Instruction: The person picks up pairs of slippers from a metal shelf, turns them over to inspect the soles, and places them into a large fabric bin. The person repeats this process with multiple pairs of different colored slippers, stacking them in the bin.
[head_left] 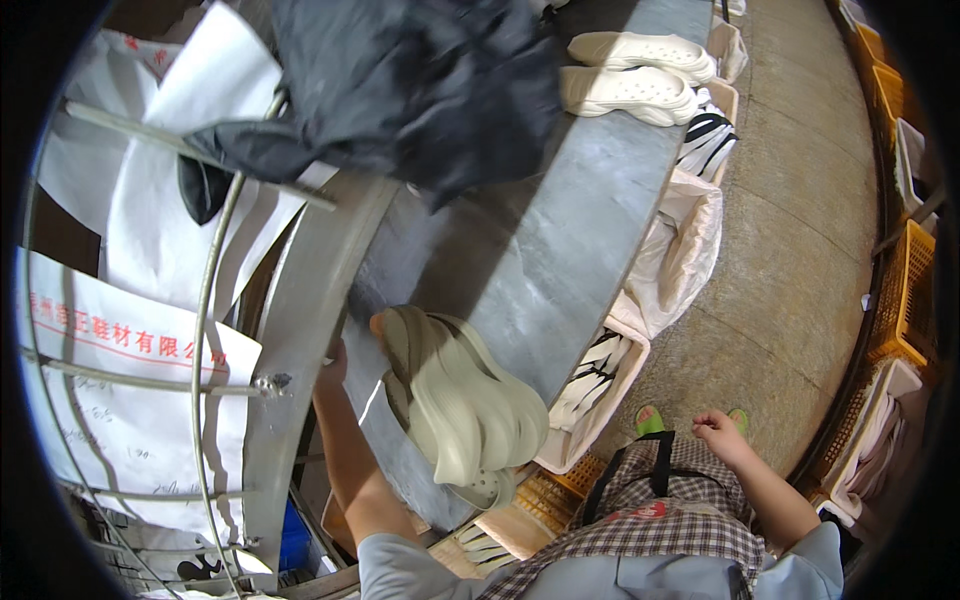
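My left hand (pixel 333 362) is at the left side of the grey belt (pixel 560 240), beside the metal frame edge. Its fingers are mostly hidden, so what it touches is unclear. Just right of that arm lies a bunch of cream foam clogs (pixel 475 385), nested side by side, their holed toes toward me. My right hand (pixel 717 430) hangs in front of my checked apron (pixel 690 520), away from the belt. Its fingers are curled in, with nothing visible in them.
Two cream clogs (pixel 635 90) lie farther up the belt. White bins with black and white straps (pixel 600 375) line its right side, one covered by a plastic bag (pixel 680 250). A wire rack with papers (pixel 130 360) and a black bag (pixel 420 90) stand left; yellow crates (pixel 905 290) line the far right.
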